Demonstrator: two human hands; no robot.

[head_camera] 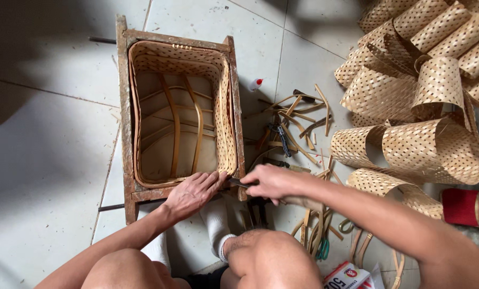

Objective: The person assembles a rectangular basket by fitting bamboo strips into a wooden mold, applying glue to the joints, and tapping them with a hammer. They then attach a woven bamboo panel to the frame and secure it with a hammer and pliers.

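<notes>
A: Where are the hands?

B: The left hand lies open, flat on the near rim of the rectangular woven bamboo basket, which sits in a worn wooden frame on the tiled floor.

A: And the right?

B: The right hand is closed around a dark-bladed tool at that corner.

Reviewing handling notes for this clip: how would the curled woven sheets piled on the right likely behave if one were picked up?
The woven sheets are thin open lattice, so probably light for their size. They hold loose curls unaided, suggesting springy flex rather than limpness. Standing on their edges on the tile floor, they would likely tip or roll if nudged.
</notes>
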